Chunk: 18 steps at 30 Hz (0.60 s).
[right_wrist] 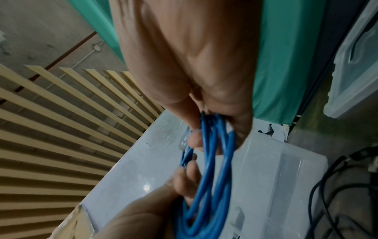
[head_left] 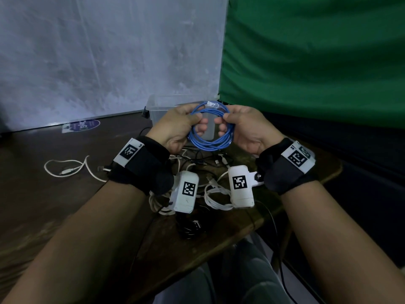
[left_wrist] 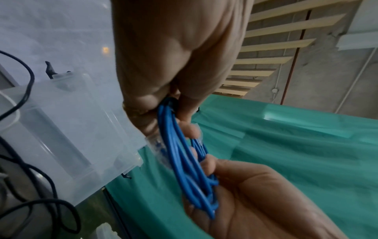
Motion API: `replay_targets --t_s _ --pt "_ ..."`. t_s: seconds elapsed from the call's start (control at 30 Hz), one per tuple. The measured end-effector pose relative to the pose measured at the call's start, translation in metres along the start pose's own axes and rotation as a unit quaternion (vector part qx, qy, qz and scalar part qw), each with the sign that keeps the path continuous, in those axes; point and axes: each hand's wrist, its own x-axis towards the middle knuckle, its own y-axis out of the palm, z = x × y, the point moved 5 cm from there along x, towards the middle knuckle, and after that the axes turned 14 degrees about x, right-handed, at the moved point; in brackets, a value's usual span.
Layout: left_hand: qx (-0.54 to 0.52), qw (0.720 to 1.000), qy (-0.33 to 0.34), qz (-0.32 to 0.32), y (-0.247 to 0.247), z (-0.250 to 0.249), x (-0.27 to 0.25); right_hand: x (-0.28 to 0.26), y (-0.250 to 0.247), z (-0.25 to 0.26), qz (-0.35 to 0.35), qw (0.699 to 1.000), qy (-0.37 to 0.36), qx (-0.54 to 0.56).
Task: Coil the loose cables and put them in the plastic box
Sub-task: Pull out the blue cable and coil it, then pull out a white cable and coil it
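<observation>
Both hands grip the blue round-coiled network cable (head_left: 209, 128), left hand (head_left: 178, 128) at nine o'clock, right hand (head_left: 246, 130) at three, just before the clear plastic box (head_left: 157, 106). White and black cables (head_left: 65, 170) still litter the bench (head_left: 54, 205).

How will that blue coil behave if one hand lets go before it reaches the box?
The blue cable is held in several loose loops with no tie visible, so it would probably spring open and sag. The left hand and right hand each pinch a side. It looks light. Its clear plug sticks out on top and might catch the plastic box rim.
</observation>
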Motion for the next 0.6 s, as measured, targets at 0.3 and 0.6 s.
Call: replay_targets --t_s 0.3,0.6 --pt "0.029 0.999 -0.036 0.025 0.009 0.010 0.001 -0.003 -0.028 0.003 -0.033 0.969 0.020 -0.246" --pt "0.347 0.921 -0.105 0.140 0.020 0.026 -0.014 -0.017 -0.072 0.000 -0.013 0.915 0.173 -0.365"
